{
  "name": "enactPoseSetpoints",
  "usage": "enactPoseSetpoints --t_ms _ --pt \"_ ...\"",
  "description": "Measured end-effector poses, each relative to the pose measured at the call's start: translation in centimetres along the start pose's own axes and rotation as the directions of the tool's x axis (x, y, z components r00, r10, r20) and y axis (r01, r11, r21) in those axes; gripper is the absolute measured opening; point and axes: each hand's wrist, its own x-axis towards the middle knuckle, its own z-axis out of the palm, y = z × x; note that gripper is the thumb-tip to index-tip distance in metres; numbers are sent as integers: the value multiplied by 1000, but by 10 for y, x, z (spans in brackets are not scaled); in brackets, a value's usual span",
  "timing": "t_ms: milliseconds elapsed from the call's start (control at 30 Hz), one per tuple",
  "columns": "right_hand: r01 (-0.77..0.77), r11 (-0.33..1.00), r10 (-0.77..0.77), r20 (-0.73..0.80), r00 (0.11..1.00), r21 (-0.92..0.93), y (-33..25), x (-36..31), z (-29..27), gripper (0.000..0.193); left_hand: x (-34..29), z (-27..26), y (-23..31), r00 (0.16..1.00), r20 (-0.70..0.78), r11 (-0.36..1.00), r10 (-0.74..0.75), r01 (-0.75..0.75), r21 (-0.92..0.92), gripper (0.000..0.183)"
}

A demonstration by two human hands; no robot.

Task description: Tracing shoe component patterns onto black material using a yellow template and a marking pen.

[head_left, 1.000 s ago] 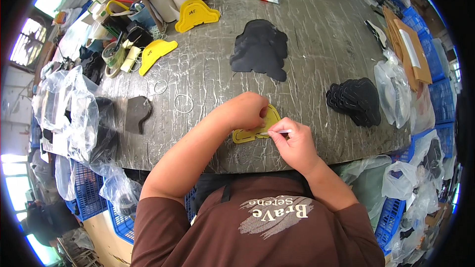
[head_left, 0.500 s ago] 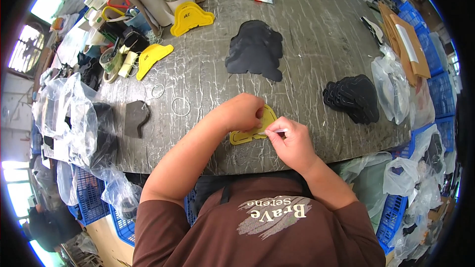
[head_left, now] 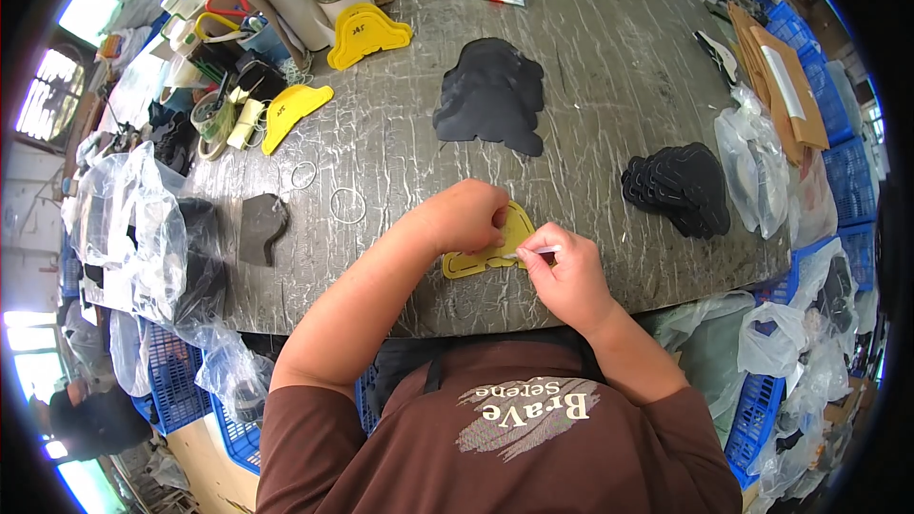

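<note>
Template [head_left: 484, 252] pinned by left hand [head_left: 468, 215], pen [head_left: 535, 251] pinched in right hand [head_left: 564, 276].
If the pressed-together fingers ease, the template may be shifted and the line spoiled.

A single wide fisheye view looks steeply down from the person's head, close over the hands. It faces forward across the grey, crackle-patterned worktable [head_left: 609, 67], whose straight edges bow toward the dark round rim. The person's brown printed shirt [head_left: 495, 428] fills the lower edge; the blue plastic crates [head_left: 838, 124] at the margins are probably stretched.
</note>
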Motion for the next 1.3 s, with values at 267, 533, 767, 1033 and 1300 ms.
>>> enactPoseSetpoints --t_ms 267,533,767,1033,1300 --pt "99 988 -100 -3 995 -120 -2 -1 0 13 0 0 2 1000 -9 1000 1 -1 -1 17" --pt "20 999 -21 -28 999 -51 -1 -2 -6 13 0 -1 4 1000 7 1000 -16 16 -8 17" --pt "-7 1000 6 -44 999 -18 3 -6 -10 12 0 0 2 1000 0 1000 -14 14 18 17" --pt "-40 999 38 -67 997 -32 4 -15 -20 11 2 0 1 1000 15 1000 -20 20 -8 17" --pt "-65 997 62 -84 995 -36 7 -21 -30 10 1 -1 3 999 24 999 -49 49 -19 17"
